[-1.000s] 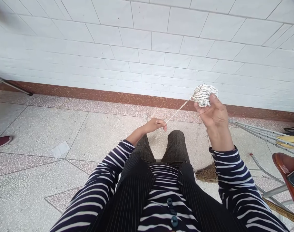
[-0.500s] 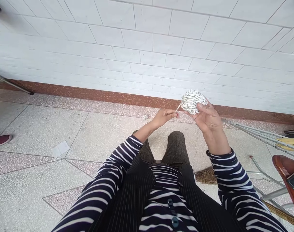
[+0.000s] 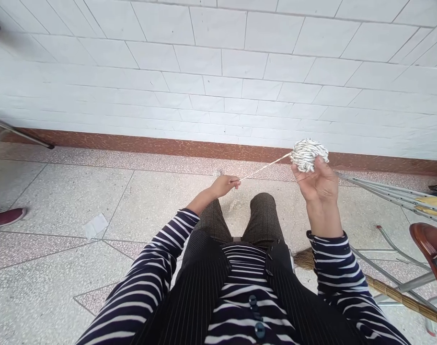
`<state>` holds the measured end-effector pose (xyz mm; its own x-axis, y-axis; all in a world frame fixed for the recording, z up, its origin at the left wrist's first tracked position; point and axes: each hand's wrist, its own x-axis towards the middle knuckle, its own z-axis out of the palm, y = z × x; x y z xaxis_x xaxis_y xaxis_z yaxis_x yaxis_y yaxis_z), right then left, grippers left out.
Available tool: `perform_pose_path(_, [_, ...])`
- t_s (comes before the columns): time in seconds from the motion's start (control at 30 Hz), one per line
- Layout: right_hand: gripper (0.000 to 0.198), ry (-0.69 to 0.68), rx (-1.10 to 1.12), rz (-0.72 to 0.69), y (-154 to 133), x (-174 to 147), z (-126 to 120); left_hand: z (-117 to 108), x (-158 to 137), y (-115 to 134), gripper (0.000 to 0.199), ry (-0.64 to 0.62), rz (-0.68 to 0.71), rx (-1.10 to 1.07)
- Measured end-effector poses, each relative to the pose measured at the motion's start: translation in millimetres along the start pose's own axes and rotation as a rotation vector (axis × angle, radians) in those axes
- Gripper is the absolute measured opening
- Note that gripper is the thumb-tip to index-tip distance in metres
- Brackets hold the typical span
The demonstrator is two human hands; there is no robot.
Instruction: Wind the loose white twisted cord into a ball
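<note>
A bundle of white rope with dark flecks [image 3: 308, 154] is gripped in my right hand [image 3: 319, 184], thumb in front and fingers behind and below. From its left side a single strand of the rope [image 3: 263, 167] runs taut, slanting down to my left hand [image 3: 224, 185]. The left fingers are pinched closed on that strand. Both hands are in front of my body, above knee height in the view, with the right one a bit higher. On the floor just behind the left hand lies a small whitish clump [image 3: 217, 173], partly hidden.
A tiled wall [image 3: 236, 86] with a brown skirting [image 3: 132, 145] stands ahead. To the right are metal crutches [image 3: 387, 190], a wooden chair part [image 3: 425, 244] and a straw broom [image 3: 304, 258]. White paper [image 3: 95, 225] and someone's dark red shoe [image 3: 6, 218] are at left.
My hands have moved apart: the left went left and slightly down, the right went right. The strand between them is now much longer. The left hand keeps its pinch.
</note>
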<state>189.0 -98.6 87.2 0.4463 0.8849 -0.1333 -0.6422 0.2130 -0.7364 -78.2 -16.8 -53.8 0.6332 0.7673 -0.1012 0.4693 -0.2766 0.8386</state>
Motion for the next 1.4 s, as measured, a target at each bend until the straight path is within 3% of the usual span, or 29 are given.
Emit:
perform_pose_path(0.13, [0.040,-0.014,-0.012,-0.025,-8,-13,2,-4,7,-22,0.031,0.056,-0.027,0.120])
perform_pose_path(0.3, [0.043,-0.138,-0.064,-0.132,-25,-31,6,-7,14,-32,0.030,0.080,-0.090,0.180])
perform_pose_path(0.6, [0.043,-0.089,-0.043,-0.206,-38,-44,-6,-17,21,-39,0.033,0.103,-0.092,0.350])
perform_pose_path(0.73, [0.045,-0.089,-0.085,-0.171,-35,-41,-17,-25,21,-51,0.031,0.135,-0.138,0.395])
perform_pose_path(0.83, [0.051,-0.101,-0.132,-0.106,-26,-38,-23,-18,19,-50,0.026,0.139,-0.159,0.347])
perform_pose_path(0.9, [0.056,-0.127,-0.144,-0.078,-19,-37,-21,-4,19,-40,0.026,0.064,-0.126,0.221])
perform_pose_path(0.97, [0.059,-0.165,-0.150,-0.049,-12,-36,-16,16,22,-23,0.040,-0.009,-0.077,0.041])
perform_pose_path(1.03, [0.060,-0.197,-0.159,-0.021,-5,-35,-9,38,28,-1,0.055,-0.017,-0.020,-0.139])
perform_pose_path(1.13, [0.062,-0.197,-0.186,0.012,3,-35,0,59,39,36,0.058,0.041,0.096,-0.360])
perform_pose_path(1.27, [0.063,-0.195,-0.237,0.071,8,-36,3,60,46,77,0.047,0.176,0.272,-0.458])
perform_pose_path(1.33, [0.062,-0.204,-0.254,0.086,8,-36,3,55,45,88,0.034,0.160,0.307,-0.446])
perform_pose_path(1.4, [0.062,-0.204,-0.282,0.068,8,-34,3,49,41,92,0.034,0.083,0.293,-0.428])
